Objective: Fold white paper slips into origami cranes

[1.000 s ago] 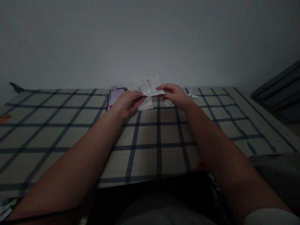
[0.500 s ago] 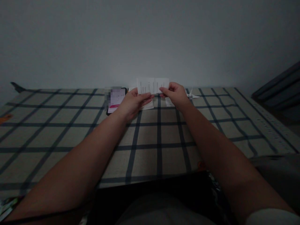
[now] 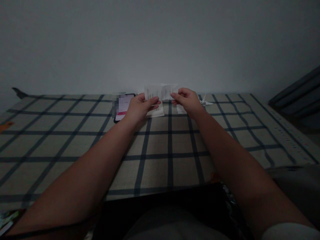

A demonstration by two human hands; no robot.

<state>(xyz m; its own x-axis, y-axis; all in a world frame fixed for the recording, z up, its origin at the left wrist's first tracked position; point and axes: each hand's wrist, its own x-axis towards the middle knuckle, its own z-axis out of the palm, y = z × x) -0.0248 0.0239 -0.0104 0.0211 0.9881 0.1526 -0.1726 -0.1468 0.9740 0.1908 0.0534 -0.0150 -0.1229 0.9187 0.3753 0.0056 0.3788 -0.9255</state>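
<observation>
I hold a small white printed paper slip [image 3: 161, 91] up in front of me with both hands, above the far part of a checked tablecloth [image 3: 160, 146]. My left hand [image 3: 138, 107] pinches its left end and my right hand [image 3: 188, 100] pinches its right end. The slip is slightly blurred. Under my hands lie more white papers [image 3: 156, 112] flat on the cloth.
A phone [image 3: 123, 104] with a lit pink-and-white screen lies left of my left hand. A small folded white paper shape [image 3: 203, 100] sits right of my right hand near the wall. A dark object [image 3: 295, 96] stands at the far right. An orange bit [image 3: 5, 126] lies at the left edge.
The slip went from tilted to upright between both hands, then was lowered a little. My left hand closed its pinch on the slip's left end.
</observation>
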